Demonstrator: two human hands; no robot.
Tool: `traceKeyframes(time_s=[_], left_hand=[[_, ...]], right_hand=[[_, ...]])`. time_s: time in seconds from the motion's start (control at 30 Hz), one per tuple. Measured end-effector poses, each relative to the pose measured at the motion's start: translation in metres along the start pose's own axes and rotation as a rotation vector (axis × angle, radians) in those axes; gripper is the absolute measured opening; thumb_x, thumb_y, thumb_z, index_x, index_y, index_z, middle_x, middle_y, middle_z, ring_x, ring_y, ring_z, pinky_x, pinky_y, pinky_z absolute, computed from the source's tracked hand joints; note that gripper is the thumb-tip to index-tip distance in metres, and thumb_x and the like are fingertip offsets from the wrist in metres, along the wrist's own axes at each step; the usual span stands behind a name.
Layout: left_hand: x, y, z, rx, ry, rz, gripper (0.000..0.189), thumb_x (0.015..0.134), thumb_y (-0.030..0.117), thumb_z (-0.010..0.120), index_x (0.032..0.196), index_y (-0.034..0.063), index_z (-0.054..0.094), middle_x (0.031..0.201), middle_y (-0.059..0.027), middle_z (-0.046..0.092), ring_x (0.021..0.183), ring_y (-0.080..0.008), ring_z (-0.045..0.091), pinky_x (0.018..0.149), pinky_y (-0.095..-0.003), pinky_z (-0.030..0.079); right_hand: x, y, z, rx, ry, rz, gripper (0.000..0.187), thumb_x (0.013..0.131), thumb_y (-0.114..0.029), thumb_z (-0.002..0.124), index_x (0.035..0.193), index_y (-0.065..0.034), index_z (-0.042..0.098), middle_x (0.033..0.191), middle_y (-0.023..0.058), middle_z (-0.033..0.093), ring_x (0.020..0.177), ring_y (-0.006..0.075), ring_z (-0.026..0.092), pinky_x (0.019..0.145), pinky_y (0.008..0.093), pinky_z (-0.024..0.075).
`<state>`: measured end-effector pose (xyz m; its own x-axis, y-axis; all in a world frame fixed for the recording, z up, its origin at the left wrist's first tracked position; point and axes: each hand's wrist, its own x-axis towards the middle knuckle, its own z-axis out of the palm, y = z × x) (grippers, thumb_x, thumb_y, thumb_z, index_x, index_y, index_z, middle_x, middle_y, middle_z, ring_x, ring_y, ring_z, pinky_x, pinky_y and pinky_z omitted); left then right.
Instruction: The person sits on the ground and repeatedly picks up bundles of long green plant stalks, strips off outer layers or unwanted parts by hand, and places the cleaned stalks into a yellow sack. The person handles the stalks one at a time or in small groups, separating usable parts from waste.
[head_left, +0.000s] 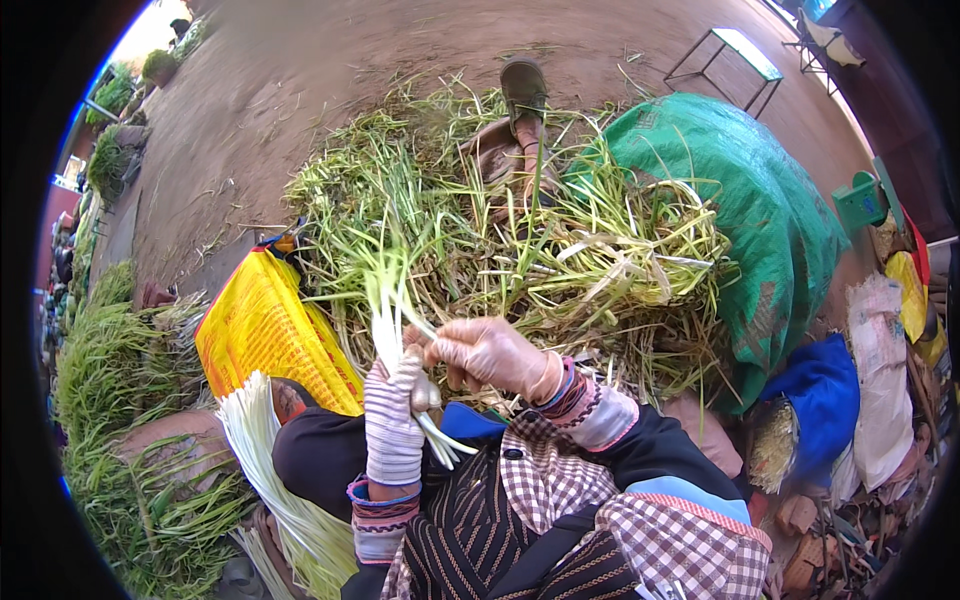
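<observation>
My left hand (397, 420), in a striped knitted glove with bare fingertips, grips a small bunch of chive-like stalks (388, 322). Their pale ends stick out below the fist, and the green tops above it are blurred. My right hand (487, 356), in a thin see-through glove, is at the bunch just beside the left one. Its thumb and forefinger pinch one pale stalk (420, 324); the fingertips are partly hidden. By my left knee lies a thick bundle of clean white stalks (289, 487). Beyond both hands spreads a heap of loose green and yellowed leaves (420, 195).
A yellow plastic sack (274, 326) lies left of the heap, a bulging green woven sack (742, 225) right of it. Uncleaned greens (112, 375) are piled at far left. A shod foot (523, 86) rests across the heap. A metal-framed stool (739, 56) stands beyond.
</observation>
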<state>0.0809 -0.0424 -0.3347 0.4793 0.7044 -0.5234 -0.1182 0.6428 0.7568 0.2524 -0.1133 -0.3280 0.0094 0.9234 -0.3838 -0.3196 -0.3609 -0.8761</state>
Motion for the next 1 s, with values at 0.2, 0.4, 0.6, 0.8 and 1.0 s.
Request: traceKeyframes(time_s=[0.2,0.4,0.6,0.8,1.0], left_hand=[[0.004,-0.012,-0.001,-0.065,-0.004,-0.078,0.023,0.097,0.012,0.063,0.119,0.0055,0.059,0.074,-0.0007,0.061,0.041,-0.0061,0.040,0.038,-0.0227,0.036],[0.007,0.008,-0.021,0.022,0.038,0.083,0.039,0.098,0.011,0.062,0.136,0.0083,0.053,0.104,-0.0048,0.066,0.055,-0.0046,0.050,0.043,-0.0206,0.040],[0.014,-0.011,-0.012,-0.383,-0.117,0.102,0.043,0.095,0.012,0.068,0.133,0.0008,0.053,0.120,-0.0157,0.065,0.094,-0.0204,0.065,0.077,-0.0274,0.058],[0.002,-0.009,-0.018,-0.327,-0.137,0.019,0.035,0.097,0.018,0.065,0.128,0.0052,0.055,0.102,-0.0065,0.066,0.093,-0.0233,0.068,0.075,-0.0334,0.062],[0.007,-0.004,-0.029,-0.421,-0.140,0.179,0.036,0.099,0.012,0.061,0.132,0.0013,0.052,0.101,-0.0079,0.067,0.093,-0.0208,0.067,0.080,-0.0339,0.060]], right_hand=[[-0.010,0.019,-0.004,-0.150,-0.099,0.172,0.032,0.101,-0.031,0.056,0.096,-0.0025,0.068,0.068,0.0037,0.064,0.058,0.0118,0.061,0.054,0.0279,0.0510],[-0.030,0.022,-0.027,-0.084,-0.245,0.037,0.029,0.102,-0.026,0.058,0.115,-0.0021,0.068,0.091,0.0044,0.070,0.081,0.0111,0.066,0.074,0.0269,0.0549],[-0.027,0.015,-0.003,0.007,-0.022,0.009,0.032,0.104,-0.029,0.054,0.108,-0.0014,0.069,0.071,0.0014,0.064,0.059,0.0085,0.061,0.054,0.0213,0.0495],[-0.015,0.011,0.033,-0.126,-0.074,0.144,0.027,0.103,-0.026,0.056,0.100,-0.0019,0.067,0.070,0.0028,0.062,0.055,0.0098,0.057,0.051,0.0240,0.0473],[-0.023,0.008,0.021,-0.133,-0.108,0.090,0.032,0.103,-0.029,0.056,0.117,-0.0023,0.065,0.075,0.0024,0.064,0.059,0.0101,0.059,0.056,0.0246,0.0486]])
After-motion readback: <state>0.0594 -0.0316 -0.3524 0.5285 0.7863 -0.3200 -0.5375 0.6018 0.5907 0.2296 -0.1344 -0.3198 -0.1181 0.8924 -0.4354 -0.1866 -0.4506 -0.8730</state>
